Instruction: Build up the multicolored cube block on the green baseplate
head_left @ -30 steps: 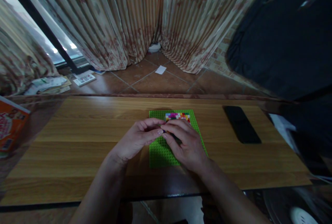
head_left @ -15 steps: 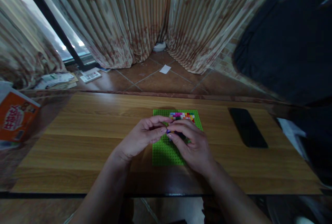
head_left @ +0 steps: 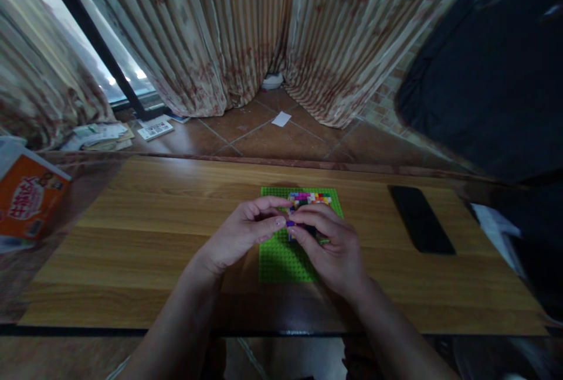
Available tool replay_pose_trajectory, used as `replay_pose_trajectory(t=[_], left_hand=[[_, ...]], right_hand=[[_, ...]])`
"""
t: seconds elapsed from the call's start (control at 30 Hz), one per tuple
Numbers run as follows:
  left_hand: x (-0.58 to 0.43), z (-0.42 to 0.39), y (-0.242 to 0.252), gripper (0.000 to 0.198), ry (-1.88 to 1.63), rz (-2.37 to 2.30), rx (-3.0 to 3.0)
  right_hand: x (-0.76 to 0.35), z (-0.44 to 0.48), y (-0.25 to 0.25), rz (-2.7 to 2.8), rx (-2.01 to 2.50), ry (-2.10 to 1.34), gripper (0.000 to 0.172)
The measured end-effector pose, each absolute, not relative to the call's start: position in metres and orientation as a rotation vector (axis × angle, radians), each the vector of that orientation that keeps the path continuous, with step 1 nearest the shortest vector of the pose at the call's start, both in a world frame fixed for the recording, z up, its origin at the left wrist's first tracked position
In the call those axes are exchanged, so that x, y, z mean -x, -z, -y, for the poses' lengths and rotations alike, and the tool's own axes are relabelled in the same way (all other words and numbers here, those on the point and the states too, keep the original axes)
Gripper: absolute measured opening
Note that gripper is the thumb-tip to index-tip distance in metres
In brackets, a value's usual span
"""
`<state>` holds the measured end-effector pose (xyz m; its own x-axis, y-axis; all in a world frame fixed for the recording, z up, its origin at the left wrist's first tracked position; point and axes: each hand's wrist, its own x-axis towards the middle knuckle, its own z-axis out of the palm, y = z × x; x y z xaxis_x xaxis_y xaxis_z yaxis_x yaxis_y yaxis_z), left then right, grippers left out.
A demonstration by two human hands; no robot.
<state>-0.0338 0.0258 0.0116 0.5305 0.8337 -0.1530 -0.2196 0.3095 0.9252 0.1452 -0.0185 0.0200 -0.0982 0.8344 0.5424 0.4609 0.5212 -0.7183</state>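
Note:
A green studded baseplate (head_left: pixel 281 263) lies on the wooden table, with a patch of small multicoloured bricks (head_left: pixel 310 197) built on its upper right part. Over the plate my two hands meet. My right hand (head_left: pixel 332 242) pinches a small purple brick (head_left: pixel 291 223) between thumb and fingers. My left hand (head_left: pixel 248 228) is just left of the brick, its thumb and fingers curled close together; whatever is between its fingertips is too small to make out. Part of the brick patch is hidden under my right hand.
On the right of the table (head_left: pixel 153 221) lies a black phone (head_left: pixel 422 219). An orange package (head_left: pixel 30 195) is beyond the left edge. Curtains, papers and a white card (head_left: pixel 281 119) are behind the table, on the floor side.
The fingertips of my two hands have moved slightly apart, and more of the purple brick shows. My right hand has shifted a little to the right.

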Motion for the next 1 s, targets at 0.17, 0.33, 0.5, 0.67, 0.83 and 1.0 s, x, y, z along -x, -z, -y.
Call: replay_pose_trajectory(t=[0.17, 0.33, 0.5, 0.67, 0.83, 1.0], left_hand=[[0.036, -0.032, -0.008, 0.032, -0.857, -0.945, -0.883], [0.041, -0.039, -0.011, 0.027, -1.076, -0.986, -0.712], [0.044, -0.040, -0.009, 0.033, -1.169, -0.934, -0.692], [0.042, -0.041, -0.007, 0.029, -1.132, -0.958, -0.711], [0.042, -0.041, -0.007, 0.026, -1.119, -0.968, -0.735], [0.042, -0.040, -0.007, 0.024, -1.108, -0.978, -0.732]], right_hand=[[-0.168, 0.014, -0.026, 1.637, 1.228, -0.332, 0.010], [-0.201, 0.004, -0.021, 1.471, 1.397, -0.284, 0.012], [-0.214, 0.002, -0.012, 1.458, 1.505, -0.408, 0.016], [-0.214, 0.000, -0.003, 1.430, 1.520, -0.548, 0.019], [-0.210, -0.003, 0.000, 1.320, 1.528, -0.686, 0.021], [-0.204, -0.006, -0.001, 1.172, 1.490, -0.766, 0.021]])
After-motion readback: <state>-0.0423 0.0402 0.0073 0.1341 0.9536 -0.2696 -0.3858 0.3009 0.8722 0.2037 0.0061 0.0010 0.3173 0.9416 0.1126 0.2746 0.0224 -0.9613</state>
